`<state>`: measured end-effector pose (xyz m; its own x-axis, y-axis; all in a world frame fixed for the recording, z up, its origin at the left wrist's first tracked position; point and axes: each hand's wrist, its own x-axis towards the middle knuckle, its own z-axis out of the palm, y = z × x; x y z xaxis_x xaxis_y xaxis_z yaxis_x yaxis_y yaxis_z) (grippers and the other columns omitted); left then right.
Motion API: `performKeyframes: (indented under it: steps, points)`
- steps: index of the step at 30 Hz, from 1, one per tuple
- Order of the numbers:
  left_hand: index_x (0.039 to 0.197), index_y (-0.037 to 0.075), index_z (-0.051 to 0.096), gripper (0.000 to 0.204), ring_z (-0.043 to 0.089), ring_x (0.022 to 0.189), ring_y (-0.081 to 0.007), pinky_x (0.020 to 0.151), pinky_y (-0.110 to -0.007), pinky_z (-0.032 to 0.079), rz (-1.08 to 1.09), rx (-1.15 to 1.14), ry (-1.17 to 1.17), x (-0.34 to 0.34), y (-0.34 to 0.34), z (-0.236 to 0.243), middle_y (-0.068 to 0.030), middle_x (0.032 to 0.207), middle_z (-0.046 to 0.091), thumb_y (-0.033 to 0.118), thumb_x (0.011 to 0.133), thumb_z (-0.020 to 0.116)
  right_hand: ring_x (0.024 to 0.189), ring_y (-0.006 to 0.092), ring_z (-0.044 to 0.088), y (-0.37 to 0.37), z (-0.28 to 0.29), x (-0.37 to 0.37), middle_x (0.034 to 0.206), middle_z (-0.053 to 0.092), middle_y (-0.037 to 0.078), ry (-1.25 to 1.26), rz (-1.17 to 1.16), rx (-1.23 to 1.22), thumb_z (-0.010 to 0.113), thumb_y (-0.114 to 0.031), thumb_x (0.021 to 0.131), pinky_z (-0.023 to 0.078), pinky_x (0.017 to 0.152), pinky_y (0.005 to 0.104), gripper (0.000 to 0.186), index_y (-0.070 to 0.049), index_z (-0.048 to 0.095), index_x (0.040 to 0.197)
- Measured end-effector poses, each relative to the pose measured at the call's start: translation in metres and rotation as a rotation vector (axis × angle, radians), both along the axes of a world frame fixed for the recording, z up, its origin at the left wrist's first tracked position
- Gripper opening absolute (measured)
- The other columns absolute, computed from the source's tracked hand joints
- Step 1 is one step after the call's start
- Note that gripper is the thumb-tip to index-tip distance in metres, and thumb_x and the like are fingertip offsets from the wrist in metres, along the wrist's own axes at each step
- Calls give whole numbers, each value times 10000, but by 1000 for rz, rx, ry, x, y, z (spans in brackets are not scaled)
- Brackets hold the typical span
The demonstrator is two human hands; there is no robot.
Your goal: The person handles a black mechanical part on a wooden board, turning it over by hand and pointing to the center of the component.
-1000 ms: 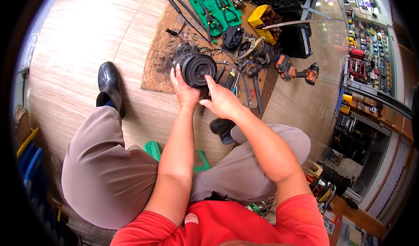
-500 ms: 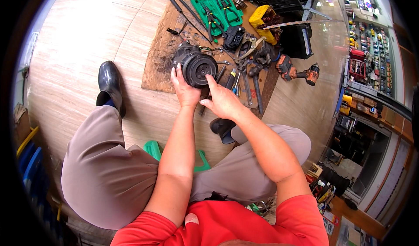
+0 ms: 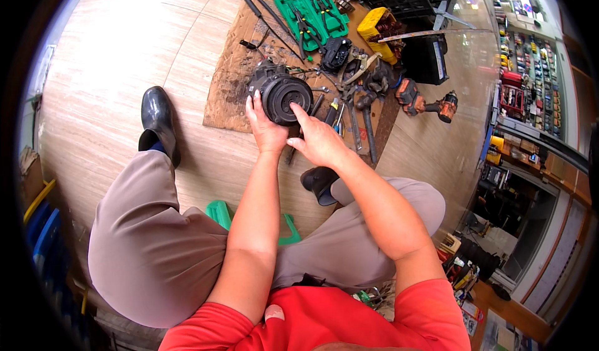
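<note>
A dark car air-conditioning compressor (image 3: pixel 267 75) rests on the stained cardboard, its round black pulley (image 3: pixel 286 100) tilted up toward me. My left hand (image 3: pixel 267 129) grips the pulley's near left side, with fingers along the rim and the palm beneath it. My right hand (image 3: pixel 318 140) has its index finger stretched onto the pulley's face, close to the hub. Its thumb stands apart, and the other fingers are partly hidden under the hand. To the right of the compressor lie a screwdriver (image 3: pixel 331 111), a hammer (image 3: pixel 368 126) and a small wrench (image 3: pixel 319 89).
Beyond the compressor, a green tool case (image 3: pixel 340 24) holds several pliers. A yellow container (image 3: pixel 374 27) of parts stands by a black crate (image 3: pixel 399 5). An orange-black cordless drill (image 3: pixel 424 103) lies on the tiled floor, right of the cardboard (image 3: pixel 218 114). Boots flank the work.
My right index fingertip has slid slightly inward on the pulley's face, nearer the hub. My left hand keeps its grip, and the compressor stays in place.
</note>
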<state>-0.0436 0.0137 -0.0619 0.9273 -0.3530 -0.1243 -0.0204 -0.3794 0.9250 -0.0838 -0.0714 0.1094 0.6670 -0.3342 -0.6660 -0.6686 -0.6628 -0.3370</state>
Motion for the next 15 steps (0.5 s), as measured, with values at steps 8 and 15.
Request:
performKeyframes:
  steps: [8, 15]
  points:
    - [1603, 192, 229, 1207, 363, 1427, -455, 1163, -503, 377, 5, 7, 1, -1, 0, -4, -257, 1571, 287, 282, 646, 959, 1167, 439, 626, 1, 0, 1, 1257, 628, 285, 18, 0, 14, 756, -247, 905, 509, 1002, 481, 890, -54, 225, 1592]
    - [1603, 185, 231, 1212, 369, 1425, -459, 1163, -506, 375, 7, -6, -8, -1, 1, -5, -264, 1570, 289, 282, 641, 962, 1183, 449, 620, 2, 8, 5, 1296, 618, 283, 57, 16, -16, 754, -268, 904, 518, 992, 495, 877, -37, 235, 1572]
